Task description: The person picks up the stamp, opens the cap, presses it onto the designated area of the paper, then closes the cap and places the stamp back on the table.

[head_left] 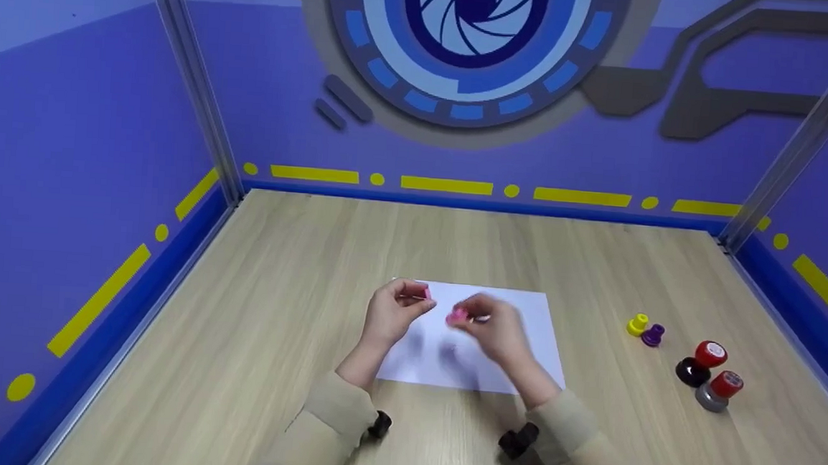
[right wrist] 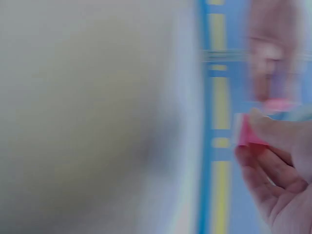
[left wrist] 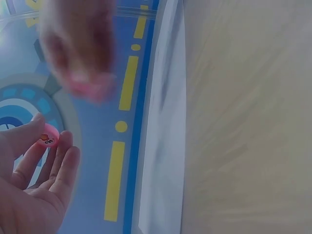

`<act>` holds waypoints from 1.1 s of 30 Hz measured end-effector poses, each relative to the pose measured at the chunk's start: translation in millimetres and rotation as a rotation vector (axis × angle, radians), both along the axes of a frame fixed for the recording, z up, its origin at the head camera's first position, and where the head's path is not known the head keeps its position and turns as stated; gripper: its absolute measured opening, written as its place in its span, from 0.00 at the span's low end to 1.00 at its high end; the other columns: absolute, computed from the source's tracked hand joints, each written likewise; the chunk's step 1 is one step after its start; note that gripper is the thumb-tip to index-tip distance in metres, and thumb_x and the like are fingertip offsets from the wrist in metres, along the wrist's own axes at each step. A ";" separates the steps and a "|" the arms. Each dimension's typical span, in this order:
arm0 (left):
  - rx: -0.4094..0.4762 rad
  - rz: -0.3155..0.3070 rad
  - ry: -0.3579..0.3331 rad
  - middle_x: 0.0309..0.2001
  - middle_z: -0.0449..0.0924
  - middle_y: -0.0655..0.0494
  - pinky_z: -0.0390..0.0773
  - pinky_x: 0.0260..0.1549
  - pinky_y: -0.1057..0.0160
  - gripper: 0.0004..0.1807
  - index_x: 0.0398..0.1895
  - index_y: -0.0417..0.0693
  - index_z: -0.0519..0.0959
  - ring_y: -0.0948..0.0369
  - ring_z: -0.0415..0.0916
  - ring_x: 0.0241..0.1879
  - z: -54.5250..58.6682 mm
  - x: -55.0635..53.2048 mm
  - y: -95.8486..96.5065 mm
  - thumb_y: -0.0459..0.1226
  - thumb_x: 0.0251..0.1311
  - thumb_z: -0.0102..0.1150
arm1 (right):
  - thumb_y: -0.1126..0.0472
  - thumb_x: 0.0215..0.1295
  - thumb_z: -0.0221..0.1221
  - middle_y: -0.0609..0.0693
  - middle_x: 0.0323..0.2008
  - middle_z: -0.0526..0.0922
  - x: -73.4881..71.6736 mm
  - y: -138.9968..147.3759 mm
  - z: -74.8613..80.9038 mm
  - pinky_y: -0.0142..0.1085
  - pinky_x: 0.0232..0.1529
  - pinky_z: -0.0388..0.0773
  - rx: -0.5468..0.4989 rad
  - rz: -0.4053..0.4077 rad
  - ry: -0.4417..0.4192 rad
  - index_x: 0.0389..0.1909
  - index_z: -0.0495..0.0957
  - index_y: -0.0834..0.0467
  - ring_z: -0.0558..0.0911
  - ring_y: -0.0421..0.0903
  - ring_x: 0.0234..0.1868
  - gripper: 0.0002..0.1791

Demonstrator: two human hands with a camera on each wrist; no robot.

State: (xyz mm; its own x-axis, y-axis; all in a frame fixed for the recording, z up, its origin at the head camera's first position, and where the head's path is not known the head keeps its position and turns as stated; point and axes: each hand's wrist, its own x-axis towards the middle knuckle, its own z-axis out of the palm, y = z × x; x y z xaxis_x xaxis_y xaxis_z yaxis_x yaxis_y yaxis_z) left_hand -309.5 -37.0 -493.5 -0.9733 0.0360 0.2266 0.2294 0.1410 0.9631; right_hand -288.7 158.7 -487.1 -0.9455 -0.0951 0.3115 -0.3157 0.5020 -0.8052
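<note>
Over a sheet of white paper point(head_left: 539, 362), both hands are raised and apart. The left hand point(head_left: 389, 317) pinches a small pink round cap point(left wrist: 48, 135) between thumb and fingers; a little printed picture shows on its face in the left wrist view. Between thumb and fingertips, the right hand point(head_left: 500, 331) grips a small pink stamp point(head_left: 457, 316). A pale end shows on that stamp point(right wrist: 247, 130) in the right wrist view. The right hand is blurred in the head and left wrist views.
To the right on the wooden table point(head_left: 294, 311) stand a small yellow stamp point(head_left: 638, 324) and a purple one point(head_left: 653, 336). Farther right are a red and black stamp point(head_left: 710, 353) and a red and grey stamp point(head_left: 726, 384). Purple-blue walls point(head_left: 264, 94) enclose the table.
</note>
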 end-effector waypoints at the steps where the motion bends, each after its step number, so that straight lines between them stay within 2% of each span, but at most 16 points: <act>1: -0.001 0.001 0.002 0.43 0.87 0.40 0.87 0.43 0.67 0.14 0.45 0.34 0.84 0.55 0.87 0.42 1.2 0.2 0.4 0.29 0.56 0.74 | 0.67 0.56 0.75 0.55 0.33 0.90 2.2 3.8 6.6 0.28 0.39 0.84 -0.106 -0.017 0.036 0.36 0.87 0.63 0.84 0.36 0.34 0.09; 3: -0.006 0.003 0.007 0.44 0.87 0.41 0.87 0.44 0.67 0.14 0.46 0.35 0.84 0.55 0.86 0.42 3.8 1.0 1.7 0.30 0.57 0.74 | 0.67 0.57 0.74 0.55 0.37 0.91 6.5 12.3 17.3 0.28 0.41 0.85 -0.308 -0.043 0.063 0.41 0.87 0.66 0.85 0.37 0.36 0.12; 6: -0.018 -0.028 -0.002 0.45 0.87 0.44 0.86 0.45 0.68 0.13 0.47 0.39 0.85 0.57 0.85 0.43 7.4 4.9 5.1 0.33 0.59 0.73 | 0.72 0.61 0.70 0.50 0.37 0.90 11.6 23.0 20.1 0.26 0.42 0.84 -0.594 -0.076 -0.029 0.46 0.84 0.69 0.85 0.37 0.38 0.12; 8: -0.031 -0.064 -0.002 0.46 0.87 0.45 0.85 0.45 0.69 0.14 0.47 0.40 0.85 0.58 0.84 0.44 7.2 7.6 8.1 0.34 0.60 0.73 | 0.75 0.62 0.67 0.46 0.36 0.88 13.4 27.0 14.5 0.27 0.42 0.84 -0.713 -0.100 -0.122 0.47 0.83 0.69 0.84 0.38 0.38 0.12; 10: -0.044 -0.108 0.003 0.45 0.87 0.45 0.84 0.44 0.70 0.14 0.48 0.40 0.85 0.58 0.84 0.44 6.3 10.6 11.6 0.35 0.61 0.73 | 0.77 0.63 0.65 0.44 0.33 0.86 14.5 27.7 7.3 0.27 0.42 0.84 -0.768 -0.116 -0.183 0.48 0.83 0.70 0.83 0.38 0.37 0.13; 16: -0.070 -0.210 0.022 0.44 0.89 0.44 0.84 0.42 0.70 0.14 0.47 0.37 0.86 0.57 0.86 0.43 2.6 16.8 21.2 0.35 0.60 0.73 | 0.74 0.62 0.67 0.45 0.35 0.88 17.5 19.6 -7.6 0.29 0.46 0.85 -0.712 -0.072 -0.237 0.51 0.81 0.73 0.85 0.39 0.40 0.16; 19: -0.086 -0.238 0.016 0.44 0.89 0.45 0.85 0.42 0.70 0.13 0.46 0.39 0.87 0.59 0.86 0.42 1.8 19.0 24.0 0.36 0.59 0.74 | 0.74 0.62 0.68 0.47 0.37 0.88 19.9 16.5 -10.8 0.29 0.47 0.86 -0.702 -0.070 -0.254 0.50 0.81 0.72 0.86 0.40 0.41 0.16; 25: -0.084 -0.234 -0.004 0.44 0.90 0.48 0.86 0.43 0.68 0.12 0.45 0.43 0.88 0.63 0.85 0.40 2.3 22.7 25.5 0.37 0.59 0.74 | 0.74 0.62 0.68 0.50 0.38 0.89 21.1 15.0 -13.2 0.30 0.48 0.86 -0.689 -0.063 -0.258 0.50 0.81 0.73 0.86 0.41 0.42 0.16; 33: -0.064 -0.216 0.011 0.42 0.90 0.48 0.84 0.40 0.72 0.11 0.43 0.43 0.89 0.64 0.84 0.39 1.5 23.9 27.1 0.37 0.58 0.75 | 0.72 0.62 0.69 0.50 0.39 0.88 22.1 14.4 -14.2 0.30 0.48 0.86 -0.636 -0.056 -0.238 0.49 0.83 0.70 0.86 0.42 0.42 0.15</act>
State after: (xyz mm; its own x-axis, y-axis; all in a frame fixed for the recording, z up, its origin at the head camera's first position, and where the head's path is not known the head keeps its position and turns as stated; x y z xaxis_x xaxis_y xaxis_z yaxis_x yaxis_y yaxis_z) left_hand -285.6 -9.9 -492.0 -0.9389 0.2579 0.2279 0.2716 0.1486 0.9509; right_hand -266.5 173.1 -501.3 -0.9933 0.0888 0.0737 -0.0810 -0.0815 -0.9934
